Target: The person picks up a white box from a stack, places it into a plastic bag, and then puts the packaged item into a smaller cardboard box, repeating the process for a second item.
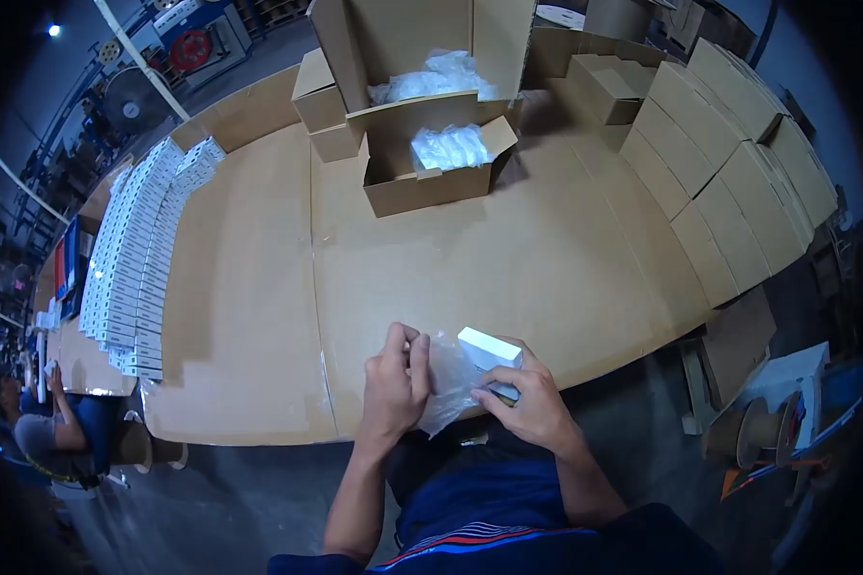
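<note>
Near the table's front edge, my left hand (pixel 399 379) pinches the side of a clear plastic bag (pixel 443 391). Just right of it, my right hand (pixel 529 397) grips a small white box (pixel 490 350), its fingers wrapped round the lower part. The bag's right side overlaps the box and the right fingertips. Farther back stands an open cardboard box (pixel 428 195) with a clear-wrapped bundle (pixel 451 149) inside. Behind it, a taller open carton (pixel 408 43) holds more clear plastic bags (pixel 436 79).
Long stacks of small white boxes (pixel 129 259) line the table's left side. Closed brown cartons (pixel 729 182) are piled at the right edge, with another carton (pixel 612 86) at the back. A person (pixel 53 426) is at the far left. Cable spools (pixel 762 431) stand at lower right.
</note>
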Available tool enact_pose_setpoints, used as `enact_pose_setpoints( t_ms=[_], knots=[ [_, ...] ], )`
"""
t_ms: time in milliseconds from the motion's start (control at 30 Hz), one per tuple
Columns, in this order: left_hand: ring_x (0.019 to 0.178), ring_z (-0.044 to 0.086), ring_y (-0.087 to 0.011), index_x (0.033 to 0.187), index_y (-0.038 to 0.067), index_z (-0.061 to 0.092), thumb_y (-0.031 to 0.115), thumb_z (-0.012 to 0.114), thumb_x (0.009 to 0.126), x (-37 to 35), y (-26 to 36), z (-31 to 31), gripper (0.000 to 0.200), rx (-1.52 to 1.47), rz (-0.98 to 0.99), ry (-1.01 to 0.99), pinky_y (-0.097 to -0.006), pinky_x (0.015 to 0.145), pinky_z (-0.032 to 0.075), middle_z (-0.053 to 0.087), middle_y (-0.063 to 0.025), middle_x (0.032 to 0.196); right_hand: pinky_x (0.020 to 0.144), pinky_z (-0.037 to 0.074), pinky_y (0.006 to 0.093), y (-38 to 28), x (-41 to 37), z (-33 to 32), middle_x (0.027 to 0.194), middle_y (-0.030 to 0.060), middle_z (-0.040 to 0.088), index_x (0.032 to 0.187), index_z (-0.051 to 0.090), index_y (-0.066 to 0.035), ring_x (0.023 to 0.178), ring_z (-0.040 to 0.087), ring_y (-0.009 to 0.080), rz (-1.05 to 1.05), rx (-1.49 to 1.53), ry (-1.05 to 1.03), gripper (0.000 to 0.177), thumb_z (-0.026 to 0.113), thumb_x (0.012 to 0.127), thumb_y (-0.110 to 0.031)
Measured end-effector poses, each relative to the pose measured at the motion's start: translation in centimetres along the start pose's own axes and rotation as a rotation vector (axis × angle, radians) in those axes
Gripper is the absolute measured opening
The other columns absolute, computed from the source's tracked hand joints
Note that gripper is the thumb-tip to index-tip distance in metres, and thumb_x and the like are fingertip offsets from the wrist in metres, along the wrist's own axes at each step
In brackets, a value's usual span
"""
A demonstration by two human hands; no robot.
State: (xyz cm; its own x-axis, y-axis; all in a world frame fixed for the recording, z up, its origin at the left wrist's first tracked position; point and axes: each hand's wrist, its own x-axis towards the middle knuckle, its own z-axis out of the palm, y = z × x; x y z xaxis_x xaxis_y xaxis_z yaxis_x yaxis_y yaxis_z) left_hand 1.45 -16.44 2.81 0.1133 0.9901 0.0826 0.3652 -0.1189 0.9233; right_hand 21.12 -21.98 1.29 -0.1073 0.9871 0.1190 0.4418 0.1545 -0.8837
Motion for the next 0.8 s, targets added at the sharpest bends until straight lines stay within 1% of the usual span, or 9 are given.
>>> enact_pose_setpoints(
  t_ms=[33, 133, 167, 267, 300, 367, 433, 533, 800],
  knots=[
    [0.044, 0.058, -0.0142, 0.097, 0.000, 0.055, 0.016, 0.053, 0.107, 0.4, -0.4, -0.2, 0.019, -0.023, -0.003, 0.007, -0.0301, 0.039, 0.039, 0.056, -0.0077, 0.051, 0.101, 0.048, 0.0412, -0.2, 0.0, -0.1, 0.128, 0.0230, 0.059, 0.092, 0.074, 0.000, 0.119, 0.060, 0.0390, -0.020, -0.007, -0.001, 0.014, 0.080, 0.083, -0.010],
    [0.042, 0.054, -0.0118, 0.100, 0.001, 0.057, 0.017, 0.052, 0.108, 1.8, -0.1, -0.5, 0.018, -0.177, -0.020, 0.054, -0.0278, 0.040, 0.038, 0.056, -0.0027, 0.053, 0.102, 0.048, 0.0413, -0.6, 0.0, -0.4, 0.128, 0.0230, 0.059, 0.093, 0.074, 0.000, 0.120, 0.060, 0.0387, 0.024, 0.015, -0.026, 0.015, 0.080, 0.083, -0.009],
    [0.051, 0.056, -0.0108, 0.109, 0.002, 0.056, 0.018, 0.051, 0.109, 2.1, -0.6, -1.1, 0.017, -0.258, -0.085, 0.029, -0.0256, 0.050, 0.043, 0.058, -0.0020, 0.059, 0.100, 0.049, 0.0411, -0.7, 0.1, -0.3, 0.127, 0.0226, 0.059, 0.093, 0.074, 0.000, 0.118, 0.061, 0.0383, 0.015, 0.008, 0.019, 0.015, 0.080, 0.083, -0.009],
    [0.076, 0.062, -0.0112, 0.116, 0.001, 0.054, 0.020, 0.052, 0.108, 3.0, -2.5, -0.8, 0.020, -0.522, 0.168, 0.380, -0.0265, 0.066, 0.047, 0.064, -0.0069, 0.077, 0.094, 0.051, 0.0387, -0.5, 0.2, 0.1, 0.121, 0.0205, 0.061, 0.093, 0.074, 0.001, 0.110, 0.063, 0.0345, -0.001, -0.004, 0.151, 0.014, 0.081, 0.082, -0.006],
    [0.104, 0.060, -0.0152, 0.125, 0.001, 0.049, 0.026, 0.058, 0.106, 2.6, -3.8, -1.0, 0.033, -0.440, 0.150, 0.431, -0.0305, 0.084, 0.049, 0.063, -0.0133, 0.108, 0.090, 0.051, 0.0366, 0.0, 0.3, 0.1, 0.118, 0.0190, 0.061, 0.093, 0.074, 0.001, 0.106, 0.064, 0.0317, 0.001, -0.005, 0.194, 0.014, 0.081, 0.082, -0.005],
    [0.109, 0.058, -0.0169, 0.131, 0.001, 0.045, 0.028, 0.063, 0.103, 1.1, -4.6, 0.1, 0.044, -0.670, 0.053, 0.294, -0.0316, 0.090, 0.050, 0.057, -0.0141, 0.122, 0.081, 0.051, 0.0319, 0.9, 0.3, 0.3, 0.113, 0.0159, 0.060, 0.092, 0.073, 0.004, 0.097, 0.063, 0.0249, -0.003, 0.000, 0.271, 0.013, 0.080, 0.083, -0.001],
    [0.117, 0.057, -0.0199, 0.144, 0.002, 0.034, 0.028, 0.072, 0.096, -0.5, -5.7, 0.3, 0.066, -0.645, -0.064, 0.068, -0.0338, 0.101, 0.049, 0.049, -0.0156, 0.136, 0.084, 0.052, 0.0369, 0.9, 0.3, 0.3, 0.114, 0.0186, 0.062, 0.092, 0.073, 0.002, 0.100, 0.064, 0.0312, 0.102, 0.039, 0.259, 0.015, 0.081, 0.082, -0.005],
    [0.123, 0.058, -0.0201, 0.143, -0.001, 0.037, 0.004, 0.082, 0.084, -2.3, -4.3, 1.9, 0.075, -0.855, -0.151, -0.049, -0.0337, 0.098, 0.053, 0.056, -0.0145, 0.132, 0.087, 0.052, 0.0385, 1.4, 0.5, 1.0, 0.116, 0.0200, 0.063, 0.092, 0.073, 0.000, 0.103, 0.065, 0.0341, 0.130, 0.140, 0.266, 0.016, 0.082, 0.082, -0.007],
    [0.105, 0.068, -0.0195, 0.128, -0.002, 0.050, 0.001, 0.089, 0.075, -2.0, -3.4, 1.9, 0.066, -0.529, 0.037, 0.030, -0.0332, 0.091, 0.057, 0.066, -0.0128, 0.116, 0.094, 0.051, 0.0388, 1.6, 0.7, 1.2, 0.129, 0.0222, 0.059, 0.094, 0.071, 0.002, 0.112, 0.063, 0.0338, -0.101, 0.112, 0.218, 0.019, 0.082, 0.080, -0.004]
  ],
)
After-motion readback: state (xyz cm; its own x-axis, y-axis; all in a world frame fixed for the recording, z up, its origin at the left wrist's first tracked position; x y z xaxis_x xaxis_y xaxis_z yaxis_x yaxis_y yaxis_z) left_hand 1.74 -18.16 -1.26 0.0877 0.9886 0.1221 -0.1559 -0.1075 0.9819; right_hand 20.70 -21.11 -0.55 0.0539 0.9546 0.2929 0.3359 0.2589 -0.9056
